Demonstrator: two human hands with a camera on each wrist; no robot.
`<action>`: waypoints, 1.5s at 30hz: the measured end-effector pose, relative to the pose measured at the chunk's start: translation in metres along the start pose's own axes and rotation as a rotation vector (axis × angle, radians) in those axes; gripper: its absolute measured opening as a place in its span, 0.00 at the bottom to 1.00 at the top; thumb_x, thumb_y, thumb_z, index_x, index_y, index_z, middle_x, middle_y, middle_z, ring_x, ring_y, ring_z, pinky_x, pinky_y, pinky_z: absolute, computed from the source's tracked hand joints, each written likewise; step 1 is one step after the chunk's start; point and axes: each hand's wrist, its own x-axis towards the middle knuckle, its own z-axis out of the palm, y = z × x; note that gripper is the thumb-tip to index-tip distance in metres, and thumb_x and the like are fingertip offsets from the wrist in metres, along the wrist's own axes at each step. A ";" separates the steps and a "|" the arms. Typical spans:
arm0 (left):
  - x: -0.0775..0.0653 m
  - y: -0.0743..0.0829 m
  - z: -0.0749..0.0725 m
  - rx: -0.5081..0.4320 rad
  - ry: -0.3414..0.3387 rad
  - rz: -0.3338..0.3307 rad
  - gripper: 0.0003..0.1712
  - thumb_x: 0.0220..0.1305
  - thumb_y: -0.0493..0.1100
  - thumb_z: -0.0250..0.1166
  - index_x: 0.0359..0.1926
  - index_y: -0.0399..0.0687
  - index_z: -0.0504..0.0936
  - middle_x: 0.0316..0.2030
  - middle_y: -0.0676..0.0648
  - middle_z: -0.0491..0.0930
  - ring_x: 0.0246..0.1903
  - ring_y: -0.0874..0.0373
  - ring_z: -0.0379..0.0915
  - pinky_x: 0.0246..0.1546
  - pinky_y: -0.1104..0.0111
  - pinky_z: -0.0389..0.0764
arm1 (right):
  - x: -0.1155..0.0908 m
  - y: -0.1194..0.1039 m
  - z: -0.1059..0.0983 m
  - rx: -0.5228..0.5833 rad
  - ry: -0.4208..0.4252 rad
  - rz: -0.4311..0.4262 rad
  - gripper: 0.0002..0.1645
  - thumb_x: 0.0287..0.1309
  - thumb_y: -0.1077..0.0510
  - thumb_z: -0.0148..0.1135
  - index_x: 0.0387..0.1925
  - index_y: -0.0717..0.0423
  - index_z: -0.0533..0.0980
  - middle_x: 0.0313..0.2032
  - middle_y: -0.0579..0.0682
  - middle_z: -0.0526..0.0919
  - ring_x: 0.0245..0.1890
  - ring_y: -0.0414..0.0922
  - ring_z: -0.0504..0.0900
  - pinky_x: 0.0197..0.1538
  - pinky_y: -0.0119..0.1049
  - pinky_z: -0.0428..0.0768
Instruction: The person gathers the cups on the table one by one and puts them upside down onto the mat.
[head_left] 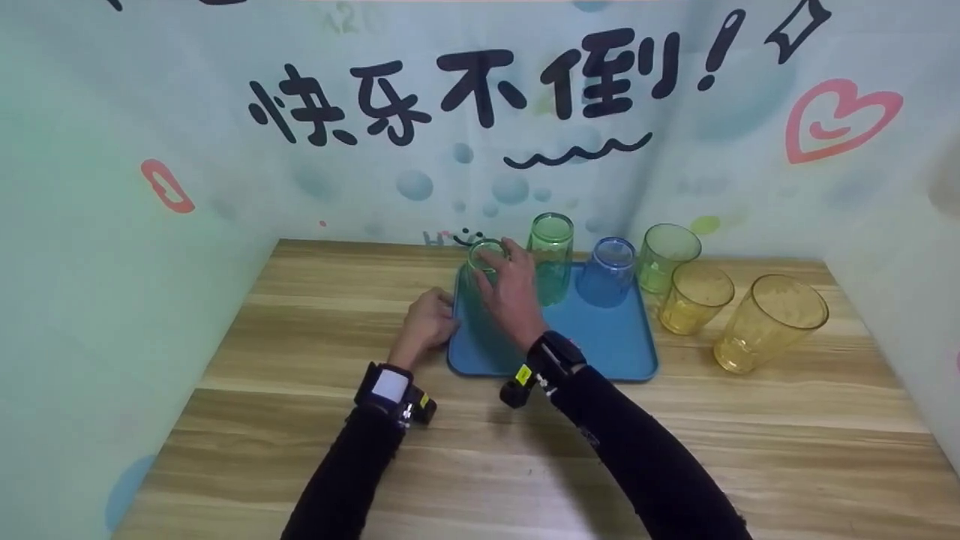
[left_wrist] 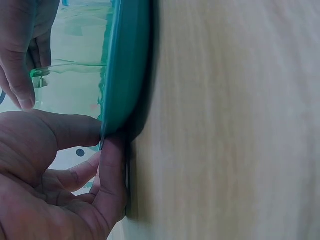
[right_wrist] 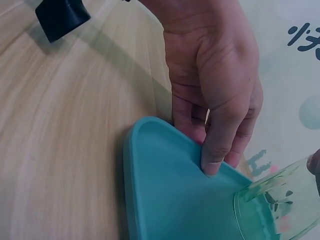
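Note:
My left hand point(head_left: 429, 322) pinches the left rim of a blue tray point(head_left: 611, 337). In the left wrist view its thumb point(left_wrist: 75, 131) lies over the rim and other fingers are underneath. At the tray's back left corner, my right hand point(head_left: 514, 292) holds a clear green glass point(head_left: 484, 251) near its top, thumb and fingers around it. That glass stands on the tray, wide end down in the right wrist view. Beside it on the tray are a taller green glass point(head_left: 551, 259) and a blue glass point(head_left: 607, 274), the blue one wide end down.
Off the tray's right side stand a light green glass point(head_left: 667, 259), a small yellow glass point(head_left: 696, 298) and a larger yellow glass point(head_left: 771, 322), mouths up. A printed cloth point(head_left: 465, 180) hangs behind the wooden table point(head_left: 300, 337).

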 end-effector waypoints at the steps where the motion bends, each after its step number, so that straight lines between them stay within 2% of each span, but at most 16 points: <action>1: 0.000 0.000 0.000 0.003 0.002 0.006 0.22 0.61 0.31 0.63 0.56 0.32 0.75 0.44 0.38 0.81 0.45 0.47 0.77 0.47 0.58 0.79 | 0.000 0.001 0.001 0.001 0.006 -0.007 0.16 0.69 0.58 0.64 0.55 0.59 0.83 0.64 0.66 0.72 0.69 0.60 0.63 0.70 0.55 0.58; 6: 0.001 0.000 0.000 0.021 0.020 0.041 0.22 0.57 0.30 0.62 0.54 0.31 0.77 0.42 0.39 0.83 0.43 0.48 0.78 0.46 0.59 0.79 | 0.001 0.002 0.003 0.005 0.020 -0.020 0.16 0.69 0.58 0.64 0.54 0.61 0.82 0.63 0.67 0.73 0.69 0.61 0.63 0.69 0.55 0.59; 13: 0.001 0.000 0.000 0.007 0.019 0.022 0.23 0.56 0.29 0.61 0.55 0.31 0.76 0.41 0.40 0.82 0.42 0.48 0.77 0.44 0.60 0.78 | 0.000 0.001 0.003 0.011 0.001 0.011 0.18 0.71 0.57 0.62 0.56 0.60 0.81 0.67 0.67 0.68 0.70 0.62 0.61 0.70 0.55 0.58; 20: 0.001 0.001 0.001 -0.026 0.003 -0.008 0.23 0.59 0.29 0.62 0.57 0.32 0.75 0.45 0.38 0.80 0.46 0.46 0.77 0.48 0.58 0.79 | 0.000 0.003 0.002 0.003 -0.004 0.003 0.18 0.70 0.57 0.63 0.57 0.60 0.81 0.68 0.69 0.66 0.70 0.63 0.60 0.70 0.55 0.58; 29: -0.001 0.001 0.000 0.002 0.014 0.028 0.22 0.57 0.29 0.61 0.55 0.31 0.75 0.42 0.38 0.82 0.44 0.46 0.76 0.47 0.58 0.78 | -0.001 0.003 0.000 -0.027 -0.029 -0.017 0.20 0.68 0.58 0.65 0.59 0.61 0.79 0.68 0.70 0.66 0.72 0.63 0.58 0.71 0.57 0.55; 38: -0.002 0.002 0.000 -0.038 -0.006 -0.020 0.23 0.60 0.29 0.63 0.58 0.33 0.74 0.46 0.38 0.82 0.45 0.47 0.77 0.46 0.59 0.79 | -0.001 0.004 -0.004 0.032 -0.053 -0.031 0.25 0.68 0.56 0.65 0.62 0.62 0.77 0.72 0.71 0.59 0.72 0.64 0.56 0.71 0.57 0.56; 45: -0.002 0.004 -0.001 -0.014 -0.020 -0.023 0.24 0.61 0.29 0.62 0.59 0.33 0.73 0.46 0.37 0.80 0.47 0.46 0.76 0.50 0.58 0.78 | -0.002 0.001 -0.014 0.074 -0.056 -0.052 0.29 0.68 0.56 0.65 0.66 0.63 0.73 0.74 0.67 0.56 0.74 0.61 0.54 0.72 0.54 0.57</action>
